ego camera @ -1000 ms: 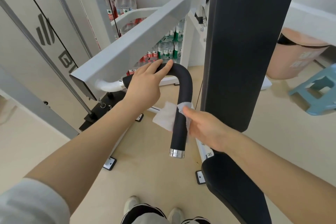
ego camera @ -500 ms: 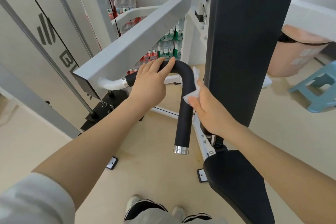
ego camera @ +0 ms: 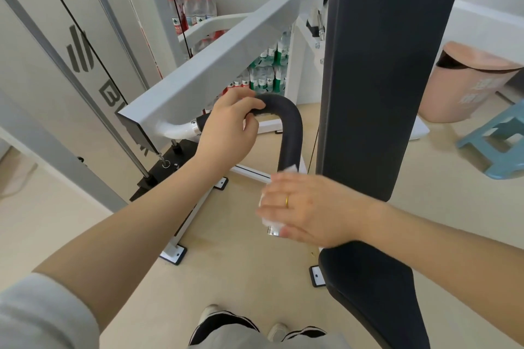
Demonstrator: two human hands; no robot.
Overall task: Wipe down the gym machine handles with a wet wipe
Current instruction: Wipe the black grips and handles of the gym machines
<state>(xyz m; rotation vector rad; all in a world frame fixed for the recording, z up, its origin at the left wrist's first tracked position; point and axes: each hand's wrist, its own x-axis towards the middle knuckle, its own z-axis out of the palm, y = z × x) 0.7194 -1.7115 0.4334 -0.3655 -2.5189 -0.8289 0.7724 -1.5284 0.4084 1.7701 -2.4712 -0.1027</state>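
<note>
At the middle of the head view, a black padded handle (ego camera: 292, 133) curves out of a white tube on the grey machine arm (ego camera: 215, 45), bends and drops straight down to a chrome end cap (ego camera: 272, 232). The left hand (ego camera: 229, 127) grips the upper, level stretch of that handle, fingers curled over the top and thumb tucked beneath. The right hand (ego camera: 309, 207) wraps the lower, upright stretch just above the end cap, with a white wet wipe (ego camera: 289, 170) held between its palm and the padding — bits of the wipe show above the index finger and below the little finger, the rest is hidden. A gold ring (ego camera: 287, 201) sits on one right finger. The fingers of this hand look blurred.

Just right of the handle stands a tall black back pad (ego camera: 388, 65), and below it the black seat pad (ego camera: 377, 297) reaches toward the bottom edge. Behind the machine arm, packs of water bottles (ego camera: 266, 76) are stacked (red caps higher up, green labels lower). A black cable (ego camera: 73, 20) and steel guide rods run diagonally at the left, in front of a grey panel with dark lettering. At the far right a pink bin (ego camera: 470, 85) stands on the beige floor (ego camera: 241, 278), with a pale blue stool (ego camera: 499, 142) just beside it. Two shoes (ego camera: 209, 314) show at the bottom edge — toes pointing up the frame.
</note>
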